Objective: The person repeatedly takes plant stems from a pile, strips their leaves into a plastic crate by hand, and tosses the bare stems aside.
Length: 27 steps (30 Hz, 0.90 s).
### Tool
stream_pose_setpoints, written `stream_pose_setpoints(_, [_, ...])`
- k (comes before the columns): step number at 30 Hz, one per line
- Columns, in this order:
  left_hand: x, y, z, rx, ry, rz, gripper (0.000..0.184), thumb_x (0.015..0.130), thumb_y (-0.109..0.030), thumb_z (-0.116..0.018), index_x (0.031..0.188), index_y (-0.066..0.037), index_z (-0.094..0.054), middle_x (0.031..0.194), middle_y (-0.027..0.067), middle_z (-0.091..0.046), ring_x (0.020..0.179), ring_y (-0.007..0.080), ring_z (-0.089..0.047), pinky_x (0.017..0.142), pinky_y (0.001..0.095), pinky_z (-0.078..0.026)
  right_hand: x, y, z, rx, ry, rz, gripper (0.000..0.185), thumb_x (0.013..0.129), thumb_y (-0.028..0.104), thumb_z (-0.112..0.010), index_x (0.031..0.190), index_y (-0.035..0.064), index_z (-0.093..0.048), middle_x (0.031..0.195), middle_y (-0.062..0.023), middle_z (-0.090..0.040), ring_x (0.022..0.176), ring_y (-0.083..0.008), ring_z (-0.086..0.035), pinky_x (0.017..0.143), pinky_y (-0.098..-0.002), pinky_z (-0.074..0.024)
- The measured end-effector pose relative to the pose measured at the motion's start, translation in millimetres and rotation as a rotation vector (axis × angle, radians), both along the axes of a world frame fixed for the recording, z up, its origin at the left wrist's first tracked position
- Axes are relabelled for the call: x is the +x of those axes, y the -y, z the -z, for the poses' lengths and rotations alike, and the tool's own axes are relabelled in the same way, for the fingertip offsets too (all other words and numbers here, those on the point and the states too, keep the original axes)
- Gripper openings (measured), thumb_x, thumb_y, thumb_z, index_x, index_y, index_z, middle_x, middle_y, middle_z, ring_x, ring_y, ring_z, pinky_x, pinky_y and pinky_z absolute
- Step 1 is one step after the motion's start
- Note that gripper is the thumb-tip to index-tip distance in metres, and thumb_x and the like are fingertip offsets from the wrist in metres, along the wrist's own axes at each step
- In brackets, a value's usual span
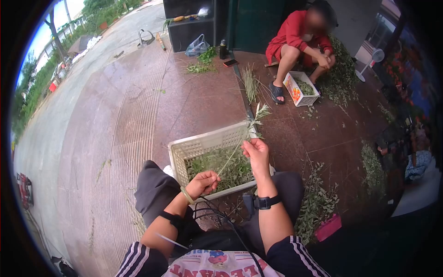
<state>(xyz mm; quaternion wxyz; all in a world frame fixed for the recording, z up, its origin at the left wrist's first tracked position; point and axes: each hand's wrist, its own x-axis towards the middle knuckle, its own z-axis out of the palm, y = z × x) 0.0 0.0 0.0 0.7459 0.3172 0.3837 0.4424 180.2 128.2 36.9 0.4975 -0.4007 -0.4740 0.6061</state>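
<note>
A thin leafy stalk (pixel 228 161) stretches slantwise between my two hands, its leaves fanning out at the top. My left hand (pixel 203 183) is closed, pinching the bare lower end. Higher up, my right hand (pixel 256 154) has its fingers pressed together on the stalk, just below the leaves. Both hands are above a cream plastic crate (pixel 205 136) that stands between my knees. Loose green leaves (pixel 219 164) cover the bottom of the crate; my hands and forearms hide part of its near side.
A pile of leafy branches (pixel 316 203) lies right of my knee, beside a pink object (pixel 328 227). Ahead, a person in red (pixel 295 34) sits by a smaller crate (pixel 307 100). Bare stems (pixel 250 83), a phone (pixel 230 63), a bottle (pixel 223 49) and a plastic bag (pixel 197 46) are further off.
</note>
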Motion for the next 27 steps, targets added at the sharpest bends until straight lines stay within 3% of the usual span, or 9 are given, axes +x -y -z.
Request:
stream_pose_setpoints(5, [-2,3,0,0.007,-0.014,-0.092,0.017,0.092,-0.022,-0.044,0.088,-0.007,-0.053,0.06,-0.004,-0.045,0.044,0.0034,-0.032,0.04,0.0177,-0.023,-18,23,3,0.175,0.41,-0.202,0.013,0.079,0.011,-0.061,0.08,-0.0006,-0.058,0.068,-0.004,-0.061,0.058,-0.0097,-0.055,0.054,-0.024,-0.0424])
stream_pose_setpoints(8, [2,-2,0,0.046,0.008,-0.212,0.017,0.092,-0.022,-0.045,0.086,-0.008,-0.052,0.06,-0.0046,-0.044,0.043,0.0032,-0.031,0.039,0.0182,-0.023,-22,40,3,0.423,0.87,-0.547,0.016,0.073,0.014,-0.064,0.083,0.0021,-0.061,0.079,-0.0143,-0.064,0.073,-0.028,-0.062,0.064,-0.0347,-0.0466])
stream_pose_setpoints(10, [3,-4,12,0.04,-0.017,-0.239,0.014,0.092,-0.02,-0.044,0.087,-0.009,-0.051,0.061,-0.0043,-0.044,0.044,0.0034,-0.031,0.038,0.0184,-0.023,-24,47,6,0.47,0.883,-0.624,0.013,0.073,0.012,-0.063,0.083,0.0034,-0.062,0.078,-0.0129,-0.064,0.073,-0.0266,-0.062,0.065,-0.0338,-0.0471])
stream_pose_setpoints(11, [4,-4,3,0.074,-0.043,-0.207,0.013,0.092,-0.02,-0.044,0.088,-0.009,-0.051,0.061,-0.0042,-0.044,0.044,0.0032,-0.031,0.038,0.0185,-0.023,-26,43,10,0.353,0.822,-0.581,0.015,0.074,0.014,-0.057,0.086,0.0067,-0.063,0.08,-0.017,-0.062,0.077,-0.033,-0.06,0.067,-0.0388,-0.0468])
stream_pose_setpoints(13, [4,-5,4,0.075,-0.139,-0.189,0.015,0.092,-0.021,-0.045,0.09,-0.008,-0.051,0.062,-0.0042,-0.044,0.043,0.0033,-0.031,0.038,0.0181,-0.023,-25,31,2,0.365,0.747,-0.393,0.016,0.073,0.01,-0.06,0.088,0.0031,-0.062,0.079,-0.0159,-0.063,0.077,-0.0305,-0.062,0.067,-0.0363,-0.0478])
stream_pose_setpoints(14, [3,-2,-9,0.06,-0.17,-0.163,0.019,0.088,-0.026,-0.049,0.081,-0.009,-0.053,0.063,-0.0055,-0.044,0.049,0.0033,-0.037,0.042,0.019,-0.027,-23,23,4,0.349,0.735,-0.253,0.026,0.073,0.008,-0.062,0.097,0.001,-0.059,0.081,-0.0138,-0.064,0.074,-0.0256,-0.062,0.065,-0.0336,-0.0478])
stream_pose_setpoints(17, [1,-3,-3,0.133,-0.201,-0.085,0.019,0.088,-0.025,-0.049,0.081,-0.008,-0.052,0.064,-0.0056,-0.043,0.052,0.0035,-0.037,0.045,0.0195,-0.028,-13,-4,27,0.235,0.148,-0.01,0.045,0.078,0.014,-0.063,0.117,0.0002,-0.045,0.09,-0.0087,-0.059,0.065,-0.0126,-0.055,0.058,-0.0249,-0.0447])
stream_pose_setpoints(21, [4,-7,26,0.194,-0.116,-0.043,0.014,0.091,-0.021,-0.046,0.091,-0.009,-0.052,0.062,-0.0059,-0.045,0.042,0.002,-0.031,0.038,0.0173,-0.022,6,-9,-4,0.069,-0.123,0.162,0.033,0.081,0.016,-0.062,0.108,0.0009,-0.048,0.085,-0.0044,-0.057,0.058,-0.006,-0.05,0.052,-0.0193,-0.0397])
stream_pose_setpoints(27, [8,-5,33,0.124,-0.068,-0.011,0.015,0.091,-0.021,-0.047,0.093,-0.008,-0.054,0.063,-0.006,-0.045,0.047,0.0024,-0.034,0.042,0.0172,-0.025,15,-14,11,0.068,-0.092,0.207,0.012,0.081,0.01,-0.06,0.086,0.0006,-0.058,0.071,-0.0008,-0.056,0.056,-0.0043,-0.048,0.052,-0.018,-0.0401])
